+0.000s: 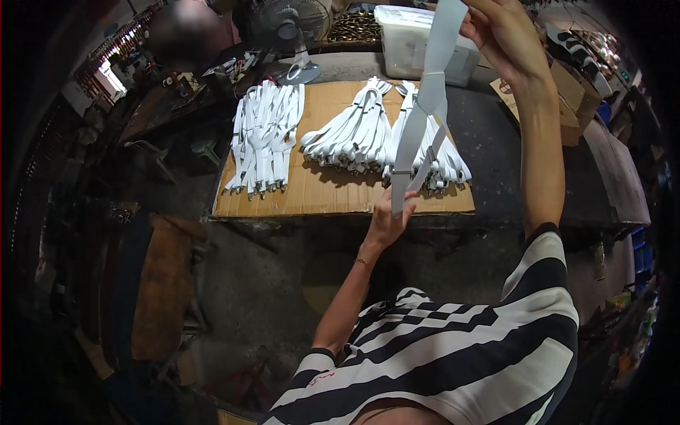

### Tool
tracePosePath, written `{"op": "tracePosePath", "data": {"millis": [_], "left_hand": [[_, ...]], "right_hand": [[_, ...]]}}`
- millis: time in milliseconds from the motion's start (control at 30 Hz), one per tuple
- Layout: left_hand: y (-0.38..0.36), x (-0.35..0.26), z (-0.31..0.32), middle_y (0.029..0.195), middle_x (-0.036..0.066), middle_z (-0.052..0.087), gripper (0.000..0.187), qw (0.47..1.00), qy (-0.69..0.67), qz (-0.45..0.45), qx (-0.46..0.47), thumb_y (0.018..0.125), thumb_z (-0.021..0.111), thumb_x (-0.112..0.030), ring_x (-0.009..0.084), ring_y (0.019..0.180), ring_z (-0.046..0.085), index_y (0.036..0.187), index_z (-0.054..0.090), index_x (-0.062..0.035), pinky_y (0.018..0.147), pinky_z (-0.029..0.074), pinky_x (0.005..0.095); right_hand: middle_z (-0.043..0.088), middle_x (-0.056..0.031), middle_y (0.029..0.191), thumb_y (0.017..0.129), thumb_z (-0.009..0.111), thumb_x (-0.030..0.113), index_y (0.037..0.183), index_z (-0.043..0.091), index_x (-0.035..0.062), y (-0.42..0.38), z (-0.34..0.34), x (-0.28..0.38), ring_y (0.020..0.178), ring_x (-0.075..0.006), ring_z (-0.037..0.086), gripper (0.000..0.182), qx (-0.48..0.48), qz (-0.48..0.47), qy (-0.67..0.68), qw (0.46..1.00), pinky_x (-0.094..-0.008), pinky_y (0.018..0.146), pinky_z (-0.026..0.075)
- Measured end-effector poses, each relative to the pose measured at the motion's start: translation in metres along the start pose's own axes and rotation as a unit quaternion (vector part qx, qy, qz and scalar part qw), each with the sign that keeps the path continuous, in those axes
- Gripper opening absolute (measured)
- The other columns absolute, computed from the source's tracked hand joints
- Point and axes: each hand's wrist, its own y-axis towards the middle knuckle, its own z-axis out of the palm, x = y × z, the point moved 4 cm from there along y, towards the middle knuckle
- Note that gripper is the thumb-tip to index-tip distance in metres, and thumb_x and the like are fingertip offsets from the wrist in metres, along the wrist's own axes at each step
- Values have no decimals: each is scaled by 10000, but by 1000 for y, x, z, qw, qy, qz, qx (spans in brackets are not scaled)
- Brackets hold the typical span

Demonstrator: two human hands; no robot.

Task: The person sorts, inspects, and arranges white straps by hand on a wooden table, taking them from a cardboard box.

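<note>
A pair of white elastic suspenders (409, 145) is stretched upright between my two hands, with metal slide adjusters on its straps. High up at the right, my right hand (504, 37) is closed on the upper end. Down at the cardboard's front edge, my left hand (388, 221) grips the lower end, fingers wrapped round the strap. Behind it lies a bundle of white suspenders (445, 159), partly hidden by the held pair. Another bundle (354, 127) sits just left of it, and a third, flatter bundle (263, 138) lies farther left, metal clips toward me.
A flat cardboard sheet (319, 202) covers part of the dark table (482, 142). At the back stand a fan (289, 32) and a white plastic bin (400, 42). An open cardboard box (570, 106) is at the right. A brown padded seat (166, 283) stands at the lower left.
</note>
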Motion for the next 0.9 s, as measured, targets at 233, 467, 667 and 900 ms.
{"op": "tracePosePath", "data": {"millis": [233,467,667,900], "left_hand": [[-13,-16,22,1171,209,554,262,999,-34,19,-22,752,622,36,368,1072,550,1013,597,30,866,455,370],[44,22,55,1325,182,431,219,986,-143,-20,80,764,641,-56,313,1192,466,975,647,1,942,392,413],[145,87,121,1335,191,393,391,968,-199,-100,114,758,632,-26,276,1108,521,1134,536,18,821,454,320],[186,124,170,836,77,626,241,936,-223,-167,215,857,525,-76,114,721,563,1077,595,-6,653,447,254]], "right_hand": [[585,-16,789,892,562,150,934,599,-9,20,-10,-19,671,-81,556,169,-39,43,-20,998,-210,571,451],[593,-27,841,895,554,167,963,594,-7,74,-80,-63,784,-91,562,190,-40,51,-16,998,-227,699,454],[591,-18,843,905,536,160,987,588,-10,127,-153,-98,748,-102,542,197,65,45,82,994,-240,666,437],[587,-33,831,894,558,162,1012,561,-18,196,-246,-136,761,-123,558,216,0,-71,12,997,-228,690,450]]}}
